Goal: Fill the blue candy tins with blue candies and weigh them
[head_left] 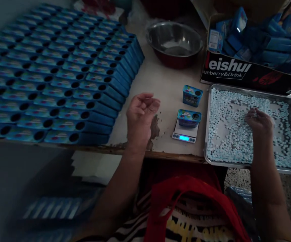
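My right hand [260, 121] is in the metal tray [207, 134], its fingers curled closed among small pale-blue candies [226, 144]. My left hand [142, 109] hangs over the table left of a small digital scale [184, 135], loosely bent with finger gaps and nothing visible in it. On the scale, whose display is lit, stands a small blue box [188, 119] with a round hole in its top. Just behind it a second blue box [192, 96] stands on the table.
Rows of similar blue boxes [67, 87] fill the table's left side. A metal bowl [175, 50] with some white contents sits at the back. Behind the tray, a black printed carton [226, 69] holds a jumble of blue boxes. The table's front edge [170, 155] looks worn.
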The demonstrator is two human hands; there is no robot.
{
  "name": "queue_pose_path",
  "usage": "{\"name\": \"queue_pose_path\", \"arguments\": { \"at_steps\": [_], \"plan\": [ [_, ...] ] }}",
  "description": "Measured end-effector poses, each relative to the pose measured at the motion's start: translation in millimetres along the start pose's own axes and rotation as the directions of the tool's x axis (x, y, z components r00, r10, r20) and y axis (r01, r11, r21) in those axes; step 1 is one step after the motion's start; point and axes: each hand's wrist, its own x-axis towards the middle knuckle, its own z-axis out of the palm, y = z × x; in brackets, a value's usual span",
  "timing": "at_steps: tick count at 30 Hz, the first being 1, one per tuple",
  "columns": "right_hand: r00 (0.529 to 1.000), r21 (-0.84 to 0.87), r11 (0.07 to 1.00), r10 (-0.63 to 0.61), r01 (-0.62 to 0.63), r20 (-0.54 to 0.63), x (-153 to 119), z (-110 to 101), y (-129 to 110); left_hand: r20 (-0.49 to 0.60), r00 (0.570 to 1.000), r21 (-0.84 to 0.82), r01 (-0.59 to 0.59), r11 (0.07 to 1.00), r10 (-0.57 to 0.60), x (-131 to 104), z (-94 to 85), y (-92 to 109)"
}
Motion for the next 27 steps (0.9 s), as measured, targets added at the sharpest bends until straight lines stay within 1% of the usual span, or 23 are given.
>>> {"name": "queue_pose_path", "arguments": {
  "at_steps": [2,4,6,8,10,13,15,16,18,20,22,24,27],
  "plan": [
    [0.998,-0.021,0.998,0.062,-0.062,0.01,-1,1,-4,-0.099,0.994,-0.014,0.035,0.999,-0.036,2,-4.9,-1],
    [0.995,-0.059,0.994,0.098,-0.096,0.034,-7,6,-7,-0.114,0.992,-0.039,0.048,0.998,-0.052,2,-4.2,0],
    [0.991,-0.122,0.988,0.102,-0.092,0.081,-15,14,-9,-0.074,0.997,-0.021,0.021,1.0,-0.022,1,0.1,4],
    [0.989,-0.16,0.983,0.106,-0.088,0.105,-22,24,-8,-0.021,0.999,0.022,-0.031,0.999,0.032,-1,5.5,10],
    [0.989,-0.127,0.986,0.12,-0.109,0.083,-27,34,-7,0.025,0.997,0.035,-0.071,0.997,0.07,-4,9.4,17],
    [0.99,-0.051,0.989,0.14,-0.139,0.017,-36,50,-2,0.081,0.993,0.026,-0.085,0.996,0.083,-8,9.5,26],
    [0.989,-0.086,0.986,0.147,-0.146,0.013,-48,63,0,0.124,0.989,0.038,-0.084,0.996,0.079,-9,5.7,32],
    [0.988,-0.124,0.982,0.152,-0.146,0.037,-56,71,1,0.147,0.986,0.049,-0.091,0.995,0.083,-9,3.1,34],
    [0.978,-0.192,0.972,0.163,-0.137,0.127,-75,89,2,0.21,0.974,0.063,-0.104,0.993,0.089,-8,-2.2,37],
    [0.955,-0.222,0.966,0.184,-0.132,0.232,-95,108,1,0.277,0.958,0.072,-0.102,0.992,0.078,-6,-6.0,36],
    [0.928,-0.244,0.959,0.215,-0.143,0.305,-113,125,-1,0.325,0.944,0.081,-0.084,0.993,0.053,-4,-7.2,32],
    [0.923,-0.261,0.955,0.22,-0.138,0.317,-124,136,-5,0.366,0.93,0.103,-0.077,0.992,0.034,-3,-6.5,25],
    [0.947,-0.263,0.958,0.186,-0.115,0.263,-134,141,-15,0.42,0.907,0.134,-0.09,0.987,0.025,-5,-5.3,14]
  ]
}}
